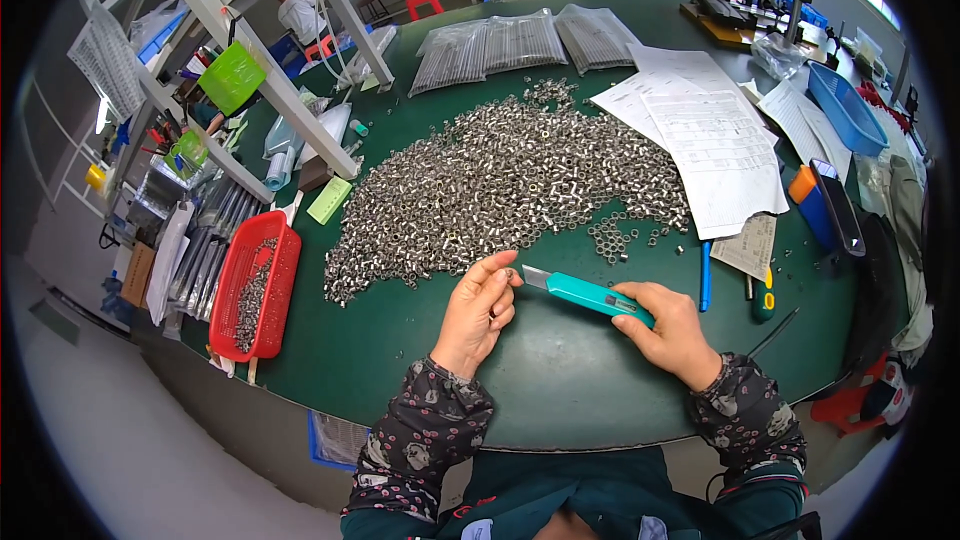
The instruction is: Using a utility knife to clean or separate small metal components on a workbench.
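My right hand (675, 330) is closed around a teal utility knife (583, 292), its blade out and pointing left. Just left of the blade tip, my left hand (476, 316) pinches a small metal ring (509, 274) between thumb and fingers. Fingers partly cover the ring, and I cannot tell whether the blade touches it. Beyond both hands a wide heap of small silvery metal rings (480, 185) spreads over the green tabletop (560, 380). A few loose rings (610, 238) lie at the heap's near right edge.
A red basket (287, 285) with more metal parts stands at the left edge. Bagged metal rods (490, 50) lie behind the heap. Paper sheets (715, 155), a blue pen (706, 277), a phone (838, 208) and a blue tray (848, 108) are on the right. Other people sit farther back.
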`<state>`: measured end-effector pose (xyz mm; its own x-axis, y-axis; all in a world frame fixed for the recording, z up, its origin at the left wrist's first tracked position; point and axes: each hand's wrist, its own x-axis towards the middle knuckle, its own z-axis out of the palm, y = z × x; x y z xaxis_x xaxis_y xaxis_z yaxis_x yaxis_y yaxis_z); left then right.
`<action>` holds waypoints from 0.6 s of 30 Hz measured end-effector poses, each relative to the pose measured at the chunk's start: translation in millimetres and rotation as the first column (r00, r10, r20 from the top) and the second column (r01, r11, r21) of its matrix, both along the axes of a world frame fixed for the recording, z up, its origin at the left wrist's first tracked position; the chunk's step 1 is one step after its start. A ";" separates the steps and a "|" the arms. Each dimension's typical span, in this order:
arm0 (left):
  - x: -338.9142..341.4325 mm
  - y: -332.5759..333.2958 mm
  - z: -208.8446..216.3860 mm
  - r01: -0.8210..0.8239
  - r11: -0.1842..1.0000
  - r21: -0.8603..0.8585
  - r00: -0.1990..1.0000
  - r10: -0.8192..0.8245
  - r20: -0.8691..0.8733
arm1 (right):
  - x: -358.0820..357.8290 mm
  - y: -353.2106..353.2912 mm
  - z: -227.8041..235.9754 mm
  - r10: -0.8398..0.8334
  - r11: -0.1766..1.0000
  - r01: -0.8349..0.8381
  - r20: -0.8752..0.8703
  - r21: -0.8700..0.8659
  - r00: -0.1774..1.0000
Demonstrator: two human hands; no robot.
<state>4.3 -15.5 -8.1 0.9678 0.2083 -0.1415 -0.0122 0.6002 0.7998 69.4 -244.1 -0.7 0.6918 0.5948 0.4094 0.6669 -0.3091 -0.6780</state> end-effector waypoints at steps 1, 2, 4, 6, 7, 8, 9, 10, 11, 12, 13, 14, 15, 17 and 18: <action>0.1 1.4 -3.0 0.001 1.000 0.001 1.000 -0.001 0.001 | -0.2 0.0 -0.7 0.010 1.000 -0.010 -0.022 0.008 1.000; 0.2 4.3 -9.1 0.007 1.000 -0.002 1.000 -0.007 0.027 | -0.4 -0.2 -0.9 0.021 1.000 -0.020 -0.044 0.016 0.999; 0.4 5.3 -12.1 0.015 1.000 -0.004 0.999 -0.014 0.053 | -0.5 -0.6 -0.4 0.032 0.999 -0.031 -0.056 0.016 0.998; 0.9 4.4 -12.0 0.009 1.000 -0.010 0.999 -0.009 0.053 | -0.7 -0.8 0.6 0.042 0.999 -0.041 -0.070 0.016 0.997; 0.7 4.2 -11.6 0.009 1.000 -0.009 0.999 -0.009 0.052 | -1.1 -0.7 1.9 0.052 0.999 -0.052 -0.086 -0.001 0.995; 0.3 4.1 -11.0 0.015 1.000 -0.022 0.999 -0.014 0.044 | -1.4 -0.5 2.6 0.062 0.998 -0.064 -0.103 -0.018 0.993; -0.1 4.2 -10.6 0.020 0.999 -0.035 0.999 -0.018 0.036 | -1.4 -0.1 2.4 0.062 0.998 -0.064 -0.103 -0.017 0.993; -0.1 4.2 -10.4 0.021 0.999 -0.035 0.999 -0.020 0.036 | -1.4 0.0 2.4 0.065 0.998 -0.067 -0.103 -0.015 0.993; -0.3 4.2 -10.3 0.031 0.999 -0.042 0.999 -0.029 0.032 | -1.5 -0.1 2.5 0.068 0.997 -0.070 -0.104 -0.013 0.992; -0.4 4.2 -10.1 0.040 0.998 -0.049 0.999 -0.038 0.028 | -1.6 -0.2 2.7 0.068 0.998 -0.069 -0.103 -0.013 0.992; -0.3 4.0 -10.0 0.040 0.998 -0.049 0.999 -0.039 0.028 | -1.5 -0.3 2.6 0.069 0.997 -0.070 -0.101 -0.011 0.993; -0.3 3.6 -9.3 0.039 0.998 -0.042 0.999 -0.038 0.011 | -1.4 -0.3 2.4 0.070 0.997 -0.071 -0.099 -0.008 0.993; -0.4 3.2 -8.5 0.037 0.999 -0.035 0.999 -0.037 -0.007 | -1.0 -0.4 2.2 0.070 0.997 -0.071 -0.099 -0.009 0.993; 0.5 1.0 -3.6 0.029 0.999 -0.037 1.000 -0.029 -0.010 | -0.1 -0.8 1.5 0.034 0.999 -0.034 -0.103 -0.002 0.994; 0.9 0.3 -2.3 0.020 0.999 -0.039 1.000 -0.021 -0.012 | 0.0 -1.0 1.4 0.033 0.999 -0.034 -0.104 -0.003 0.994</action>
<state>5.2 -15.2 -10.3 0.9699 0.1825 -0.1613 0.0104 0.6308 0.7759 69.4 -245.1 0.7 0.7101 0.6200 0.3337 0.6032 -0.2913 -0.7425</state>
